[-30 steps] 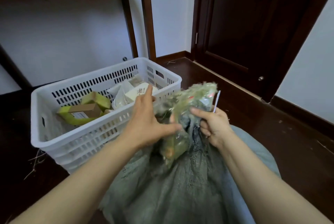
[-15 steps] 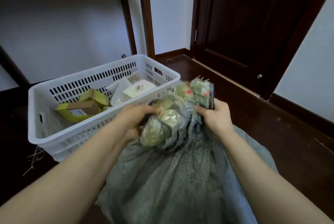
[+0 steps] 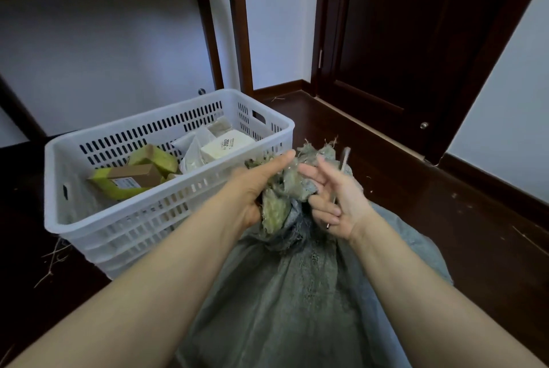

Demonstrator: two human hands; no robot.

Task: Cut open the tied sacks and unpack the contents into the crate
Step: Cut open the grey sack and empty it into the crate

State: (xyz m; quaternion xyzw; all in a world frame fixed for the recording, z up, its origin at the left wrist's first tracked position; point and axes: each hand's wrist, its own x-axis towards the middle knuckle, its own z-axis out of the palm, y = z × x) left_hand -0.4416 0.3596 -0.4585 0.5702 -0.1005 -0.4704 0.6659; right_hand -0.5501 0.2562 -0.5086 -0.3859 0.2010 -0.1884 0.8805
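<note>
**Left hand (image 3: pixel 255 189) closed over the sack's neck (image 3: pixel 294 189)**

Since half a second earlier, the left hand had wrapped round the bunched neck from the left, thumb laid along its top. The right hand (image 3: pixel 341 201) had slackened off the bundle, its upper fingers now spread.

The grey-green woven sack (image 3: pixel 297 293) lay on the dark floor directly in front of the person. Its gathered neck stood up between the two hands, tilted a little away toward the far side. The left hand was clamped on that neck. The right hand sat just beside it on the right, lower fingers curled round a slim cutting tool (image 3: pixel 345 157) and fingertips touching the frayed weave.

The tool's shaft ran nearly parallel to the neck, so a cut would probably have needed it turned across the bundle. Whether a tie still bound the neck could not be told.

The white crate (image 3: pixel 133 219) stood left of the neck and a little beyond it, nearer the left hand. It already held a green box (image 3: pixel 133 180) and a white packet (image 3: pixel 225 145).
</note>
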